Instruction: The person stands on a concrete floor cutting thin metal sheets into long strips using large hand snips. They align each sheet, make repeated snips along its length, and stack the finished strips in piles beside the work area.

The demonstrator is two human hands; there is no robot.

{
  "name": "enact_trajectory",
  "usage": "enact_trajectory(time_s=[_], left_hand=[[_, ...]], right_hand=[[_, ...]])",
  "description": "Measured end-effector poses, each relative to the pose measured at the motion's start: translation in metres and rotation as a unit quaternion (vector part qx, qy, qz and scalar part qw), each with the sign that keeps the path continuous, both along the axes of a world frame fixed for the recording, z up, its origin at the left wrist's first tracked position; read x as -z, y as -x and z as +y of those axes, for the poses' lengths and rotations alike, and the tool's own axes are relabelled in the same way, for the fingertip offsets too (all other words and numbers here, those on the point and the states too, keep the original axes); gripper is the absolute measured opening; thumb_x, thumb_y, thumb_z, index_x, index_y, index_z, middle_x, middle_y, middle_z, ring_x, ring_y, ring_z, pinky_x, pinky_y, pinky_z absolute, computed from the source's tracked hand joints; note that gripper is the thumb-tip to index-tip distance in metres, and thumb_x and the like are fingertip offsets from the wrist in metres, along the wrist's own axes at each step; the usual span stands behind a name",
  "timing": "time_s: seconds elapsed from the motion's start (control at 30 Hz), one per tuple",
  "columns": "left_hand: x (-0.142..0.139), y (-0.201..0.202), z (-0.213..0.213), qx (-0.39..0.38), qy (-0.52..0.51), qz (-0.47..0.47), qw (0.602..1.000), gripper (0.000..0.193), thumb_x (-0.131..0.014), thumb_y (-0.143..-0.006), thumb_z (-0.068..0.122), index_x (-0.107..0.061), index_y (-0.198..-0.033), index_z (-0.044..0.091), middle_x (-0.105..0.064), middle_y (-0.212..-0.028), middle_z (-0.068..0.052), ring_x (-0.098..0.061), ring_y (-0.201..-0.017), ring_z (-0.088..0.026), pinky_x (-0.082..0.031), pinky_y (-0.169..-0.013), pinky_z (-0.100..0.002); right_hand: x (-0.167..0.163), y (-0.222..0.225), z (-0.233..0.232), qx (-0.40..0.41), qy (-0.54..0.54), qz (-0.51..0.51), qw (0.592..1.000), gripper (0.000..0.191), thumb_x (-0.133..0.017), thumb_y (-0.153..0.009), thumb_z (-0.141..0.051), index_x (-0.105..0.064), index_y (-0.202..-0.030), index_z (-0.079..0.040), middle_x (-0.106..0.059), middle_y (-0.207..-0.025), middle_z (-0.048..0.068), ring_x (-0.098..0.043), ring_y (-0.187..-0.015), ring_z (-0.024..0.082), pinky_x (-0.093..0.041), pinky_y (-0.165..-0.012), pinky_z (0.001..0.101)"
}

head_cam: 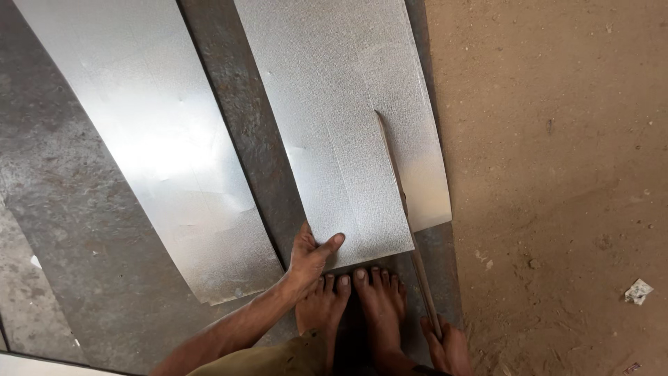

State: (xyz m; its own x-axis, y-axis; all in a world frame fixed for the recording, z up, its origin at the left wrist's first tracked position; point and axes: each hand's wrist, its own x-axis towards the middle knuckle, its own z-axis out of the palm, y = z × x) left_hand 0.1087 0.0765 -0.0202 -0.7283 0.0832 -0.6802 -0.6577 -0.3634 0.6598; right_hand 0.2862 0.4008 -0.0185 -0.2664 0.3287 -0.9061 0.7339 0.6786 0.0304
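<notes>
Metal sheet [348, 139] pinned at its near corner by left hand [309, 254]; right hand [445, 345] grips long shears [403, 202]. Bare feet [362, 299] beside the edge risk cuts.

Silver, stippled metal sheet [334, 139] — rusty brown-grey floor [250, 132] — tan sand [557, 174].
</notes>
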Motion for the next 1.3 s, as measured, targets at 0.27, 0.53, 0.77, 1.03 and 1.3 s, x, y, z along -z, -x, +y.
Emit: enact_trajectory(time_s=[0.27, 0.53, 0.77, 1.03, 1.3], left_hand=[[-0.026, -0.038, 0.004, -0.006, -0.107, -0.059, 0.992, 0.057, -0.078, -0.092, 0.008, -0.051, -0.139, -0.010, -0.070, -0.119, -0.025, -0.067, -0.113, -0.031, -0.056, -0.104, -0.048], [0.022, 0.007, -0.012, -0.029, -0.041, -0.001, 0.999, 0.062, -0.077, -0.088, 0.020, -0.046, -0.140, 0.007, -0.066, -0.126, -0.011, -0.061, -0.122, -0.020, -0.049, -0.111, -0.042], [0.012, 0.026, -0.013, 0.001, -0.035, -0.030, 0.999, 0.056, -0.077, -0.092, 0.019, -0.047, -0.139, 0.007, -0.070, -0.097, -0.013, -0.058, -0.065, -0.016, -0.051, -0.052, -0.029], [-0.018, -0.001, -0.005, -0.021, -0.095, -0.054, 0.994, 0.050, -0.073, -0.087, 0.009, -0.052, -0.132, 0.010, -0.074, -0.105, -0.009, -0.074, -0.094, -0.013, -0.066, -0.082, -0.030], [0.010, -0.021, -0.008, -0.006, -0.115, -0.007, 0.993, 0.038, -0.073, -0.097, 0.006, -0.055, -0.130, -0.002, -0.070, -0.093, -0.008, -0.061, -0.074, -0.009, -0.054, -0.064, -0.028]], right_hand=[[-0.050, 0.065, -0.017, 0.176, 0.203, 0.019, 0.963, 0.087, -0.055, -0.089, -0.053, -0.020, -0.159, -0.015, -0.031, -0.162, 0.020, -0.030, -0.153, 0.038, -0.030, -0.120, 0.0562], [-0.011, 0.026, -0.002, 0.094, 0.136, 0.070, 0.984, 0.070, -0.063, -0.089, -0.053, -0.052, -0.141, -0.007, -0.062, -0.135, 0.025, -0.057, -0.131, 0.035, -0.043, -0.109, 0.0478], [-0.013, 0.040, -0.023, 0.020, 0.033, 0.034, 0.999, 0.055, -0.061, -0.095, -0.048, -0.068, -0.117, 0.002, -0.073, -0.103, 0.033, -0.075, -0.100, 0.038, -0.059, -0.089, 0.0485], [-0.035, 0.099, -0.022, 0.211, 0.182, 0.017, 0.960, 0.090, -0.059, -0.093, -0.047, -0.012, -0.163, -0.018, -0.024, -0.168, 0.017, -0.023, -0.156, 0.034, -0.027, -0.121, 0.0511], [0.034, 0.023, 0.016, 0.225, 0.235, 0.133, 0.936, 0.087, -0.065, -0.089, -0.030, -0.019, -0.157, -0.001, -0.029, -0.164, 0.024, -0.030, -0.152, 0.036, -0.027, -0.121, 0.0483]])
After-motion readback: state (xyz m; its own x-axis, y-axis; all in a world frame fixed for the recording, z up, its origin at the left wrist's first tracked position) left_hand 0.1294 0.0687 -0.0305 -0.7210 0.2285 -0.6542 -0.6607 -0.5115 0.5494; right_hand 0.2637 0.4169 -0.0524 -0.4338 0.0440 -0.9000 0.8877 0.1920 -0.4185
